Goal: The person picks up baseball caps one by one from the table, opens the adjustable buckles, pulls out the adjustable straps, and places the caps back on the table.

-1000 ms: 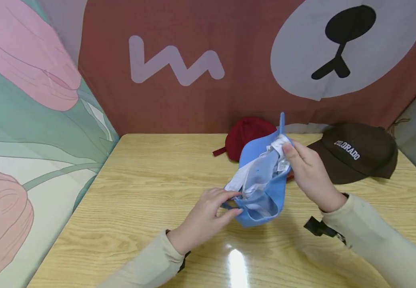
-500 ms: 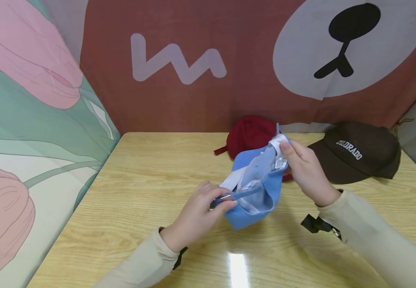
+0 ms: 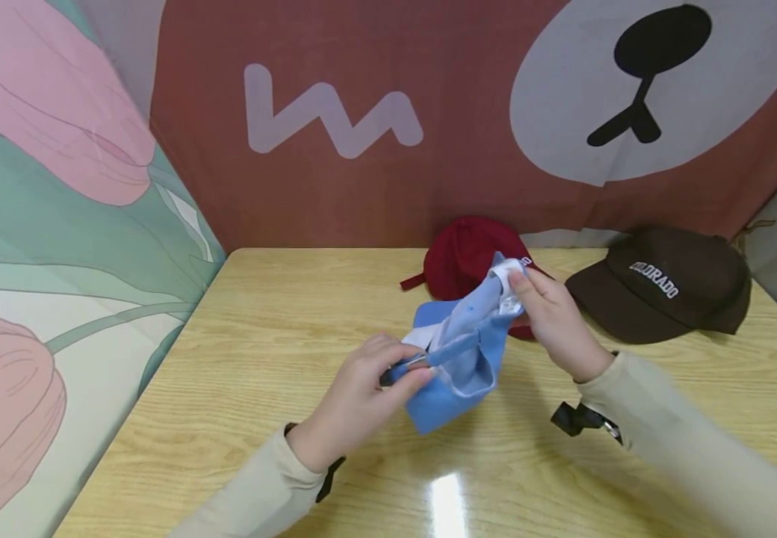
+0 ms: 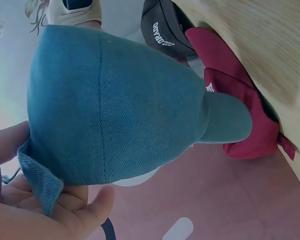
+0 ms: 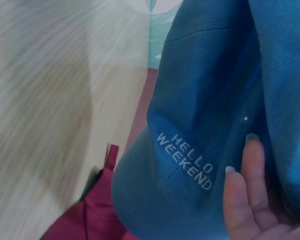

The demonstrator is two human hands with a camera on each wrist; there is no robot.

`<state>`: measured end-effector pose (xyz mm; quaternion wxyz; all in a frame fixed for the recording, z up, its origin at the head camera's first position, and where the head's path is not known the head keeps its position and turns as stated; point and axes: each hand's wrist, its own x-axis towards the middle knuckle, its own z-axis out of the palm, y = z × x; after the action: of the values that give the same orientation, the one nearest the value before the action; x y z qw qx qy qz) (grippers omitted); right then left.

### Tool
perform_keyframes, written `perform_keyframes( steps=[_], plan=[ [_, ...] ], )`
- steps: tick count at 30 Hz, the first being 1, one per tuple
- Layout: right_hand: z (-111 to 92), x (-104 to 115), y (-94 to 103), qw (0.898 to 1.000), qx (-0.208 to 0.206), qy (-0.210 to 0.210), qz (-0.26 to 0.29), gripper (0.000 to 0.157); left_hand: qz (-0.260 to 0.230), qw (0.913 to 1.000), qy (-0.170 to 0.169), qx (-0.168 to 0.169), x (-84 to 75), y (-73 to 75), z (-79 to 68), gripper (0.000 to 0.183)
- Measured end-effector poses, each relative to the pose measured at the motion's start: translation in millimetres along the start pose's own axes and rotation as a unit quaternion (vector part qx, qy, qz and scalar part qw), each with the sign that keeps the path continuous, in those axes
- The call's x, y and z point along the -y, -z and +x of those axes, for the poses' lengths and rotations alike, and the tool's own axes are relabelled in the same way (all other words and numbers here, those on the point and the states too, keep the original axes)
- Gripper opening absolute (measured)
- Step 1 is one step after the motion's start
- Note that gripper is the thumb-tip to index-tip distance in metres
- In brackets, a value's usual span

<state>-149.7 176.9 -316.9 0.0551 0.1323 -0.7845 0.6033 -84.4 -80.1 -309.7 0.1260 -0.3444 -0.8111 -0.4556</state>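
Note:
A light blue baseball cap [image 3: 456, 336] is held above the table, its pale inside turned up toward the head camera. My left hand [image 3: 364, 385] pinches the back strap [image 4: 42, 177] between thumb and fingers. At the cap's other side, my right hand [image 3: 556, 321] grips the rim, thumb on the white sweatband inside and fingers outside. White "HELLO WEEKEND" lettering [image 5: 185, 161] shows on the crown in the right wrist view, with two fingertips against the cloth near it. The brim [image 4: 227, 119] points away from my left hand.
A dark red cap [image 3: 462, 258] lies at the table's back edge, partly behind the blue one. To its right rests a dark brown cap [image 3: 678, 280] lettered "COLORADO". Printed cloth [image 3: 335, 194] hangs behind the wooden table [image 3: 261, 314].
Both hands have shifted slightly left and toward the person with the blue cap. The cap has tipped, its brim turning lower, and more of the red cap shows. The strap now lies in the left fingers.

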Motion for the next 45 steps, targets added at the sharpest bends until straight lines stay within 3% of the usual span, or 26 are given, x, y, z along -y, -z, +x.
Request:
perform_keyframes(
  steps=[12,18,22,27,31,34,39,42,45],
  plan=[
    [-1,-10,-0.6,0.996,0.039,-0.026,0.077,0.038,-0.012,0.9996,0.024,-0.01,1.6,1.8,3.5,0.013],
    [-1,-9,3.3,0.996,0.04,-0.059,0.05,0.045,-0.01,0.9996,0.021,-0.015,5.1,0.2,4.6,0.013],
    [-2,-3,8.0,0.998,0.004,-0.066,-0.021,0.049,-0.02,0.999,0.038,-0.012,3.9,0.5,6.2,0.013],
    [-7,8,10.1,0.988,-0.041,-0.015,-0.151,0.047,-0.048,0.9965,0.068,-0.005,0.7,-0.2,9.0,0.014],
    [-17,23,4.9,0.98,-0.052,0.045,-0.189,0.043,-0.061,0.9952,0.076,0.003,-0.2,-2.2,10.8,0.016],
    [-26,34,-2.1,0.971,-0.028,0.12,-0.204,0.037,-0.065,0.9952,0.072,0.009,0.6,-4.6,12.1,0.017],
    [-34,47,-14.0,0.955,0.069,0.222,-0.186,0.03,-0.085,0.994,0.068,0.013,0.5,-7.0,16.6,0.017],
    [-34,51,-19.0,0.95,0.108,0.238,-0.171,0.026,-0.111,0.9906,0.078,0.009,-0.8,-6.8,21.5,0.016],
    [-29,55,-22.0,0.954,0.111,0.226,-0.161,0.019,-0.13,0.9874,0.09,0.004,-1.5,-6.8,26.7,0.016]
  ],
)
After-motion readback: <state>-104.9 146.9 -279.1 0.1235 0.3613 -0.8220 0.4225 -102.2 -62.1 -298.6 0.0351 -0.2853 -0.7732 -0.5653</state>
